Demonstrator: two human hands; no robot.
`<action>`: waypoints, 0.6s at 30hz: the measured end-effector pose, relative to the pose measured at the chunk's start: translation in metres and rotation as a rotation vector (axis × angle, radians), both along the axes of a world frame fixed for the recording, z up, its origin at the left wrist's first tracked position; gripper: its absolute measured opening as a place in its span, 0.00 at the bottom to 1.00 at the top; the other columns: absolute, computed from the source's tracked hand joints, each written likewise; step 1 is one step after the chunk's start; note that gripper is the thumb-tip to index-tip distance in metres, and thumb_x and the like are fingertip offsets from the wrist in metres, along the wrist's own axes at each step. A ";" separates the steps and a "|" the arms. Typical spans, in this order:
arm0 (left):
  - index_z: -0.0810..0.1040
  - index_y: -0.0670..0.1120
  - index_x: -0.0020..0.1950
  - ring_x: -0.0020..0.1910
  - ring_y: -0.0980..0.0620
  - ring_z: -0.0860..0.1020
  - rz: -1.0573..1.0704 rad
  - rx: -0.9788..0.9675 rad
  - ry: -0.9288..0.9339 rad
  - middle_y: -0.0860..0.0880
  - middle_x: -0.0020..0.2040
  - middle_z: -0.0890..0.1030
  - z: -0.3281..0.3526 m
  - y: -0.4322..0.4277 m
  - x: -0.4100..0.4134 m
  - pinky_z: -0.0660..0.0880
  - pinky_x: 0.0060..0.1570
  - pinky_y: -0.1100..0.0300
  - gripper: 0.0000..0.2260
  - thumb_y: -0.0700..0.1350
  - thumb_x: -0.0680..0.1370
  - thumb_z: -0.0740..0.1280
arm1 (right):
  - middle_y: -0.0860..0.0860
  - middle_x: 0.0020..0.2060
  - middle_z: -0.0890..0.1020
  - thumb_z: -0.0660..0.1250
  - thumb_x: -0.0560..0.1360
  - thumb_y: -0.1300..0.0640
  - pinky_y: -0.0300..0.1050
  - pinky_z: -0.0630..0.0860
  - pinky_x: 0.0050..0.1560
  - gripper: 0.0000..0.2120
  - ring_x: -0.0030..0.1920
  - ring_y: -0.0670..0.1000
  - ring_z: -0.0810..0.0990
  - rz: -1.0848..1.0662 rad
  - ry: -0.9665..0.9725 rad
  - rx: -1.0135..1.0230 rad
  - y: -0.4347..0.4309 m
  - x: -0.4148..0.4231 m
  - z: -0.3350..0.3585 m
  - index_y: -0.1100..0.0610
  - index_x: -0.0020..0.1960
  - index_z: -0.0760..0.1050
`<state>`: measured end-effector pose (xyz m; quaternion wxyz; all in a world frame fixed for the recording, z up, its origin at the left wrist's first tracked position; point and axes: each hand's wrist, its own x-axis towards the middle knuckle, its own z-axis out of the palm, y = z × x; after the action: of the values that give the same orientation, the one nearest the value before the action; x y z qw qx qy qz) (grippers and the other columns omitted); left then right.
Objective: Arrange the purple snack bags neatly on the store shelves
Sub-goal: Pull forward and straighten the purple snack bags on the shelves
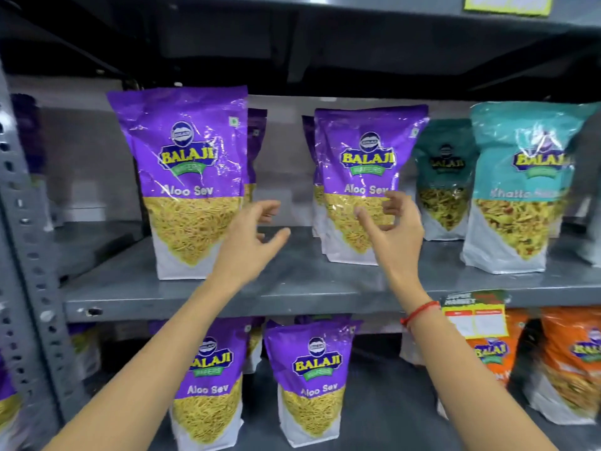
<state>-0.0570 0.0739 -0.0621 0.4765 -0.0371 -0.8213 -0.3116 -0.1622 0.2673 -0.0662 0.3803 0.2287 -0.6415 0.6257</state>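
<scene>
Two purple snack bags stand upright on the grey middle shelf (292, 297), the left purple bag (187, 177) well apart from the right purple bag (361, 180), with more purple bags lined up behind each. The left hand (250, 242) hovers in the gap between them, fingers spread and empty. The right hand (395, 232) hangs in front of the right purple bag, fingers loosely curled and open; whether they touch it I cannot tell. To the right stand teal bags (517, 187). On the lower shelf are more purple bags (309, 379) and orange bags (572, 359).
</scene>
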 end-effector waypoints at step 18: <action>0.67 0.44 0.67 0.60 0.45 0.76 -0.324 0.213 -0.576 0.40 0.62 0.77 -0.024 0.031 -0.086 0.70 0.66 0.47 0.23 0.40 0.73 0.69 | 0.51 0.62 0.79 0.78 0.62 0.42 0.46 0.73 0.64 0.38 0.61 0.50 0.77 0.405 -0.500 0.377 0.036 -0.067 -0.021 0.54 0.66 0.69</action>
<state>-0.1429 0.1053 -0.0865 0.1708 -0.0278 -0.8682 -0.4650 -0.2291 0.3037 -0.0871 0.0318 0.2570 -0.7602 0.5958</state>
